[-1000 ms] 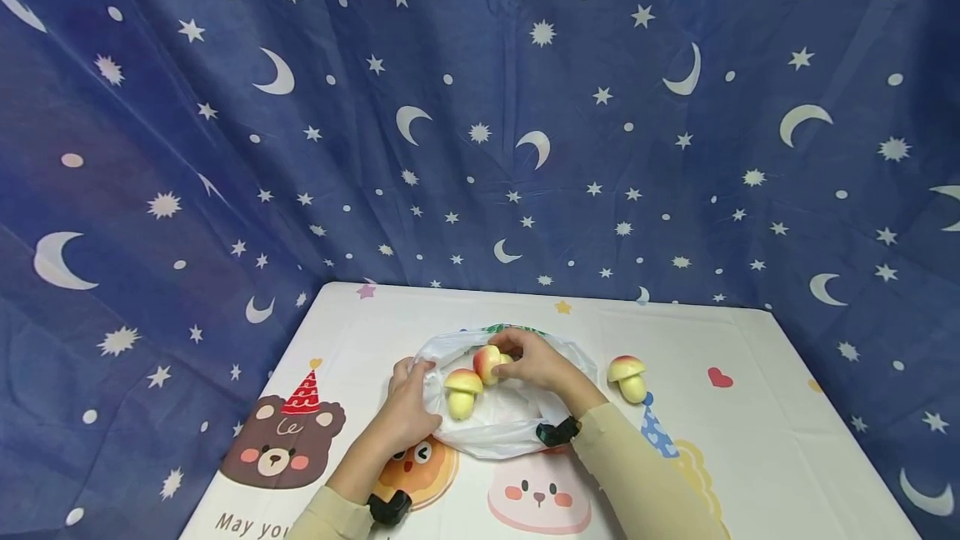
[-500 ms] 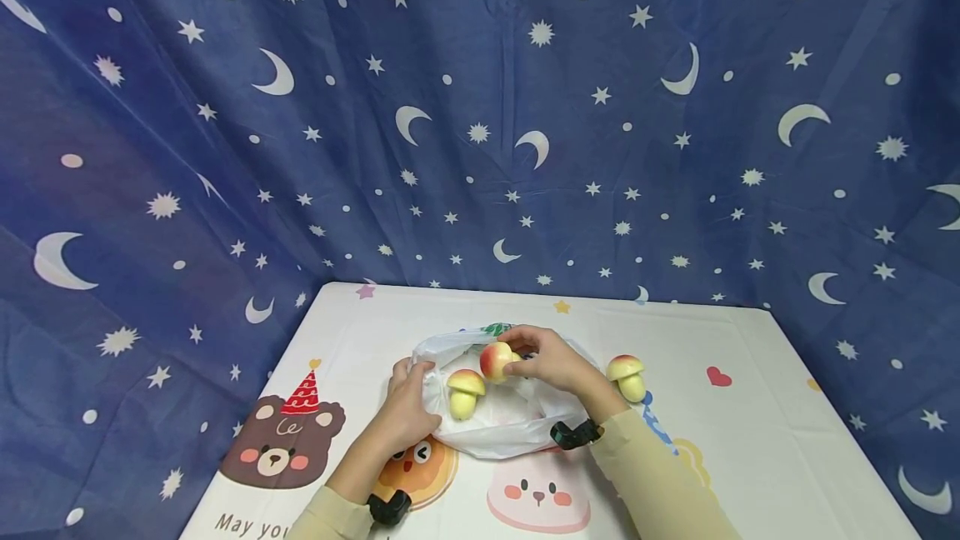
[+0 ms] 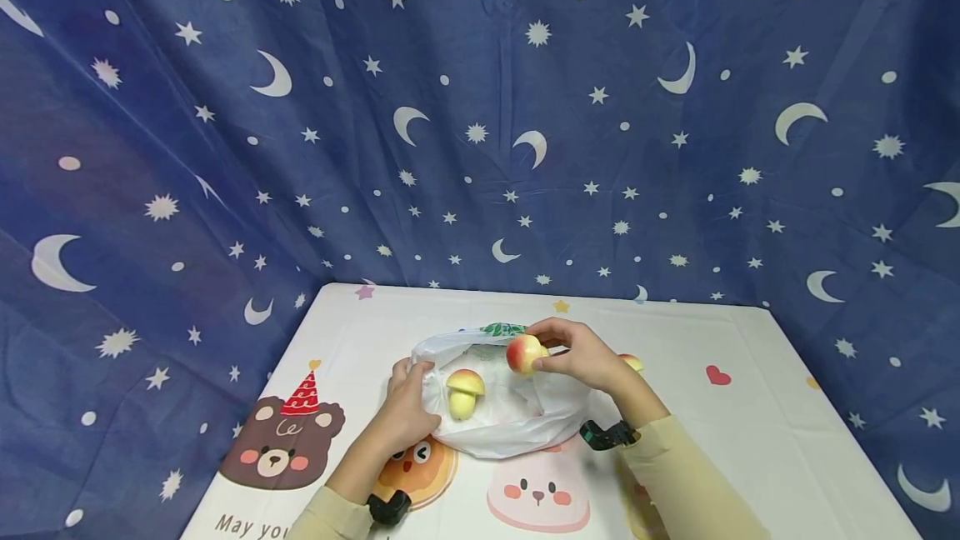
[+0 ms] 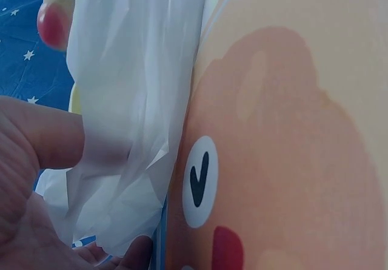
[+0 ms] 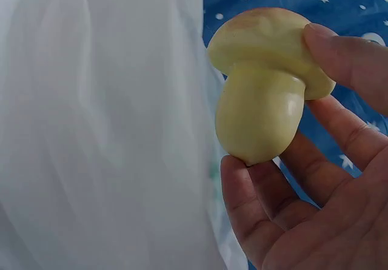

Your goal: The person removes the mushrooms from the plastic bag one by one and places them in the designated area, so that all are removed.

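Note:
A white plastic bag (image 3: 495,438) lies on the table with its mouth spread wide. My left hand (image 3: 407,407) grips the bag's left rim, the thumb (image 4: 51,136) on one side of the film and the fingers on the other. Over the right part of the opening, my right hand (image 3: 581,354) holds a toy mushroom (image 5: 260,112) with a pale yellow stem and a red-tinged cap, pinched between thumb and fingers. A second toy mushroom (image 3: 463,397) rests inside the bag near my left hand.
A third toy mushroom (image 3: 632,362) lies on the table right of the bag, mostly hidden behind my right forearm. The white tablecloth (image 3: 787,440) has printed cartoon animals. A blue curtain (image 3: 480,148) with moons and stars hangs behind the table.
My right hand has lifted its mushroom away from the one in the bag and moved right, now covering most of the mushroom on the table. My left hand has stayed at the rim.

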The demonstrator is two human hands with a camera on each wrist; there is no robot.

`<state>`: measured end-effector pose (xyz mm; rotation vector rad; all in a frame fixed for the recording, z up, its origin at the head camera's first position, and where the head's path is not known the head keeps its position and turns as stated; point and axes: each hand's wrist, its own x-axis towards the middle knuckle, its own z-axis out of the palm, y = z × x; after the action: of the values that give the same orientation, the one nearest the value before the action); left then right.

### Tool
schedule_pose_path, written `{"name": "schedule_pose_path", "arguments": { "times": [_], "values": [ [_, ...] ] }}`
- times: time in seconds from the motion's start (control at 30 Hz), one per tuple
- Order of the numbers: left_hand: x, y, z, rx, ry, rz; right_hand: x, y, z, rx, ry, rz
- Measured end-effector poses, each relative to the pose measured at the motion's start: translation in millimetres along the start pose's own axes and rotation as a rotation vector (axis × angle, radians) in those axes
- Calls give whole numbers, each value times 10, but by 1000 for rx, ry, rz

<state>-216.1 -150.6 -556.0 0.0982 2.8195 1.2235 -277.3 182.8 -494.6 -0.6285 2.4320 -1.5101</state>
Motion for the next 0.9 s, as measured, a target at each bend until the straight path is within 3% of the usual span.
{"name": "schedule_pose_path", "arguments": {
  "times": [0.27, 0.47, 0.9],
  "values": [
    [9, -19, 8, 0, 4, -4, -165, 58, -237, 23, 85, 75],
    [17, -27, 14, 9, -6, -2, -326, 133, -429, -50, 126, 42],
    [13, -6, -5, 21, -2, -1, -705, 243, -815, -57, 225, 50]
  ]
}}
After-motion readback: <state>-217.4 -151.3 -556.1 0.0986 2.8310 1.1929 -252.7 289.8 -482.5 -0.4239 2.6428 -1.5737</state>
